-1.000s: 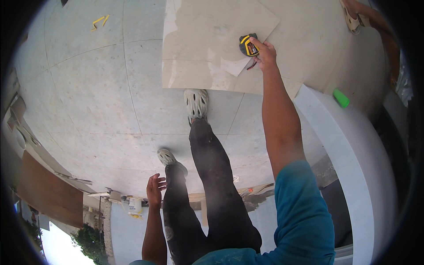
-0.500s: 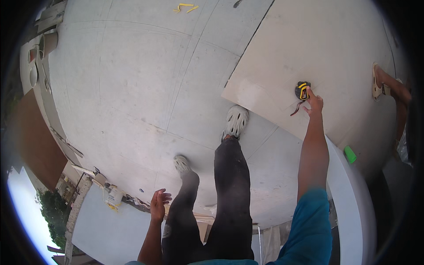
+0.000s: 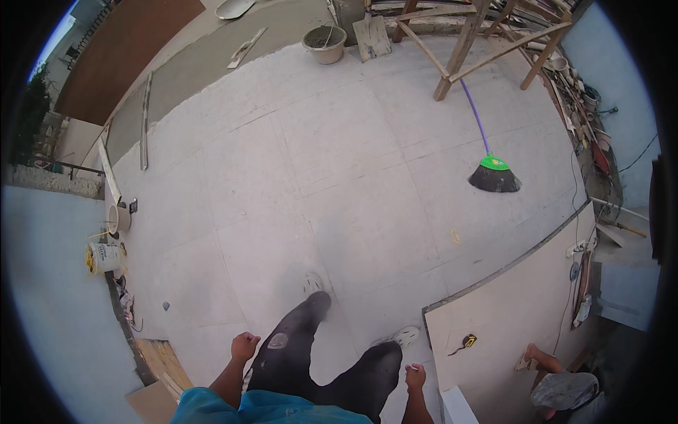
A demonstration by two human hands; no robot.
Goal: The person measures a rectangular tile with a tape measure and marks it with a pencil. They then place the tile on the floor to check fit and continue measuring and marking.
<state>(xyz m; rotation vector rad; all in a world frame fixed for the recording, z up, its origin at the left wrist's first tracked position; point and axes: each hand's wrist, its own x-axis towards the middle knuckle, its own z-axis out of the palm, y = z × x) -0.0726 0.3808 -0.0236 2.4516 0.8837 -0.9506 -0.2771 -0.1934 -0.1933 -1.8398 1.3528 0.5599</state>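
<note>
My left hand (image 3: 244,346) hangs beside my left thigh, its fingers curled in, with nothing seen in it. Near my right knee is my right hand (image 3: 415,376), also loosely closed and holding nothing visible. A yellow and black tape measure (image 3: 469,341) lies on a large pale board (image 3: 498,311) to the right, apart from my right hand. A short dark red strap trails from the tape measure. My shoes stand on the grey floor sheets (image 3: 353,233), the right one close to the board's corner.
A broom (image 3: 494,175) with a green head lies ahead. Wooden trestles (image 3: 462,53), a mortar bucket (image 3: 325,44) and a shovel (image 3: 371,39) stand at the far side. Another person (image 3: 565,389) is at the lower right. A white bucket (image 3: 106,257) stands left.
My right hand has let go of the tape measure and drawn back to my side. The view has swung up and left, bringing in the broom, trestles and bucket.
</note>
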